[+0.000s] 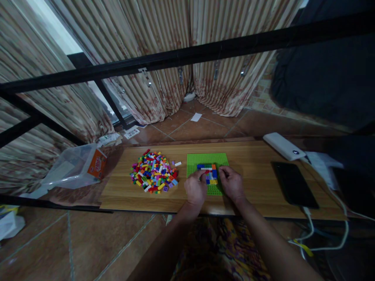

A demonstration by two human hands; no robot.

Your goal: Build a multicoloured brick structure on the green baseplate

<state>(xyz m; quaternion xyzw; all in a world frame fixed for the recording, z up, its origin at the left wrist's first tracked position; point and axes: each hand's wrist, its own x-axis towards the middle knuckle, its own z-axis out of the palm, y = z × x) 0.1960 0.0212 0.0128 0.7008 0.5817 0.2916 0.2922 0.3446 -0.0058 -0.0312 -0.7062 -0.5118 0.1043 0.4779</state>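
A green baseplate (205,160) lies on a wooden board (254,164). A small flat build of coloured bricks (210,174) sits on its near half. My left hand (195,190) rests at the build's left edge, fingers curled onto the bricks. My right hand (232,183) touches the build's right edge with its fingertips. Whether either hand pinches a loose brick is hidden by the fingers. A heap of mixed coloured bricks (154,172) lies to the left of the plate.
A black phone (293,183) and a white power bank (283,146) lie at the board's right, with cables (328,234) trailing off. A clear plastic bag with an orange box (76,166) sits left. A black frame bar (187,56) crosses above; curtains behind.
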